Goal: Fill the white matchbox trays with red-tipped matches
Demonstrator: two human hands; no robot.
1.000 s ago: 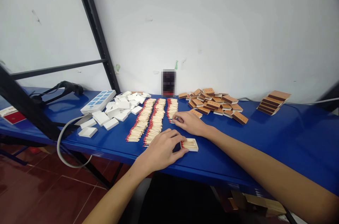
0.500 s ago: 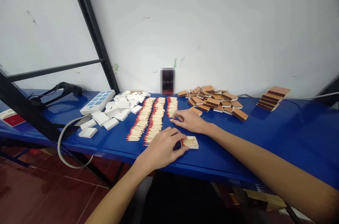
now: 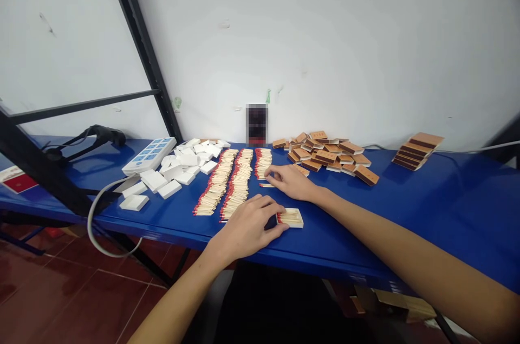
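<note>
- In the head view, the left hand (image 3: 249, 225) lies low over the worktop (image 3: 447, 198). Its thumb and fingers are partly closed, and they hold the left end of a small white tray (image 3: 301, 218).
- This tray stands near the front edge of the worktop, and it contains matches (image 3: 285, 216) with red heads.
- The right hand (image 3: 290, 182) is behind the tray, with the fingers bent and the thumb near the forefinger. A single match (image 3: 265, 185) lies at its fingertips; whether they grip it, one cannot tell.
- Just beyond this hand is a short row of matches (image 3: 264, 164); to its left lie two longer rows (image 3: 239, 184).
- Farther left there is a heap of white trays (image 3: 179, 168), beside a white block with blue squares (image 3: 150, 155).
- On the right side are a pile of brown matchbox sleeves (image 3: 326, 156) and a leaning stack of sleeves (image 3: 418, 150).
</note>
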